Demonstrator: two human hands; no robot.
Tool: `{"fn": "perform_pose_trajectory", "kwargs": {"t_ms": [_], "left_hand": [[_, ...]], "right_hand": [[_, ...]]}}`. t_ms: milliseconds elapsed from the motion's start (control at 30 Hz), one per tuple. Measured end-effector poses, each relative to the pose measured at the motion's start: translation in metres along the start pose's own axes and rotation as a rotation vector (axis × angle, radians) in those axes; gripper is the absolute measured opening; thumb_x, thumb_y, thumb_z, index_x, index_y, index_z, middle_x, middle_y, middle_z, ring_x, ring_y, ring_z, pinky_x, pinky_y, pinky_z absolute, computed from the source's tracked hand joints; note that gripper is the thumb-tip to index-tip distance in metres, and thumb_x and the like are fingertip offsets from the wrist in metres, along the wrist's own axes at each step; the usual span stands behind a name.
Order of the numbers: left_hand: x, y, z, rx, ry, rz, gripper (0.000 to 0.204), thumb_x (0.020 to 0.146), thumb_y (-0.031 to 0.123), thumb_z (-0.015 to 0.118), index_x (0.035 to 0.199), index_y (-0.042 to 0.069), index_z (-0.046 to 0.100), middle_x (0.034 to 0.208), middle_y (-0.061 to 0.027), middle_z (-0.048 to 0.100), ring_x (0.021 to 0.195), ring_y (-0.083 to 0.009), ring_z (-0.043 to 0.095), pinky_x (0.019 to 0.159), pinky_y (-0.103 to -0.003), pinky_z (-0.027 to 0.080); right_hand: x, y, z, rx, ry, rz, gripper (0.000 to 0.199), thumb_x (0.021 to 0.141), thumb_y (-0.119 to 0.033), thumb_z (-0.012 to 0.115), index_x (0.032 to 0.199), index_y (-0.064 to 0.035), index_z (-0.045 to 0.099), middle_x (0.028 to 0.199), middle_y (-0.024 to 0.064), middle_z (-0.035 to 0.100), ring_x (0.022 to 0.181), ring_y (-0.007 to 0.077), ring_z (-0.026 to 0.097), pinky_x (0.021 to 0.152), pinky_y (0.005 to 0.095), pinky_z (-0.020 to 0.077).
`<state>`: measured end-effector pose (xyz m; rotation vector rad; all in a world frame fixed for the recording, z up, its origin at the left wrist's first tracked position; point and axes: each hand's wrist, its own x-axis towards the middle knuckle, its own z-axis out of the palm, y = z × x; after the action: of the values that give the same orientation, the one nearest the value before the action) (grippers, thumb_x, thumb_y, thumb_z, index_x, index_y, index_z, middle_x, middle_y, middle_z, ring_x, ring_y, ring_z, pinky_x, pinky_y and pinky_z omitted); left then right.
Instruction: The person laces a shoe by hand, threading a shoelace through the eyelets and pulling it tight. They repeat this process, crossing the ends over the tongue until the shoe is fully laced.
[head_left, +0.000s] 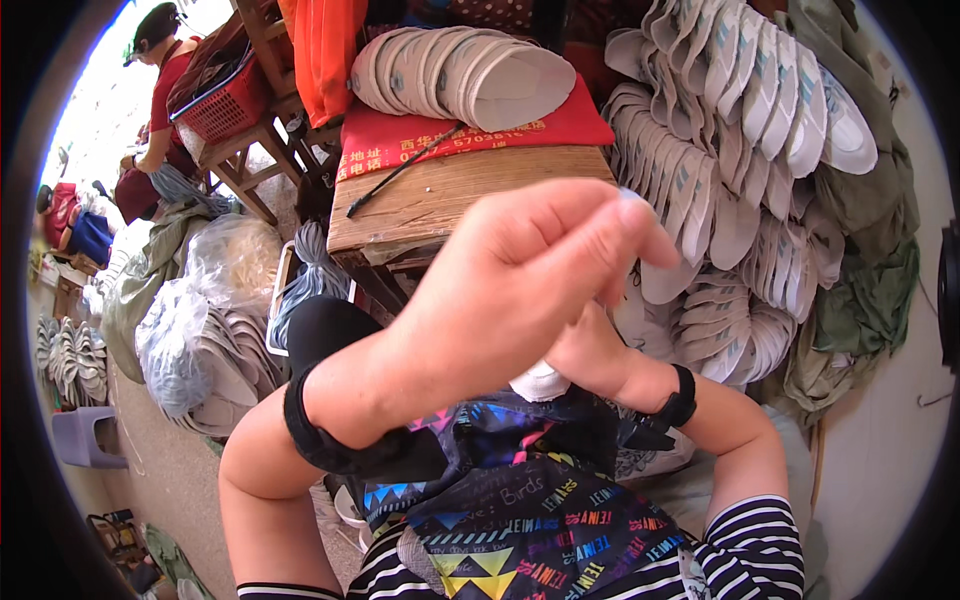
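My left hand (510,270) is raised in front of my chest, thumb and forefinger pinched together. A tiny pale blue spot shows at its fingertips; I cannot make out what is pinched there. Behind and below it is my right hand (597,355), its fingers partly hidden by the left. Those fingers close over a white shoe (541,382), of which only a rounded end shows above my lap. A dark patterned apron (520,500) covers my lap. Black bands go round both wrists.
Ahead stands a wooden table (400,225) with a red cloth (375,155), a stack of shoe uppers (440,75) and a thin black rod (400,175). Piled shoe uppers (690,190) rise at right. Bagged uppers (180,345), a stool (88,437) and a person (160,100) are at left.
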<state>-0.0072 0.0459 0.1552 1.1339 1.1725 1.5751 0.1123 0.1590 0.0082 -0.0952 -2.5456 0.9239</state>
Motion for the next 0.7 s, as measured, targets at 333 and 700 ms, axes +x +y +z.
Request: {"fn": "perform_pose_trajectory", "kwargs": {"t_ms": [333,700], "left_hand": [[-0.02,-0.034,-0.113,-0.538,0.533,0.131,0.019,0.101,0.017,0.05,0.105,0.001,0.059,0.09,-0.0061,0.064,0.058,-0.006,0.047,0.054,-0.021,0.04],[-0.08,-0.127,-0.111,0.032,0.72,-0.065,0.016,0.097,0.016,0.06,0.096,0.001,0.064,0.091,-0.0033,0.058,0.078,-0.0137,0.06,0.072,-0.025,0.048]], "right_hand": [[0.052,0.014,-0.075,1.291,-0.082,0.275,0.022,0.102,-0.018,0.047,0.086,-0.0061,0.058,0.078,0.0028,0.06,0.078,0.0141,0.06,0.084,0.0321,0.0513],[0.043,0.102,-0.179,1.671,0.513,0.424,0.018,0.099,-0.016,0.05,0.085,-0.0054,0.054,0.066,-0.0015,0.043,0.059,0.011,0.044,0.067,0.028,0.0418]]}}
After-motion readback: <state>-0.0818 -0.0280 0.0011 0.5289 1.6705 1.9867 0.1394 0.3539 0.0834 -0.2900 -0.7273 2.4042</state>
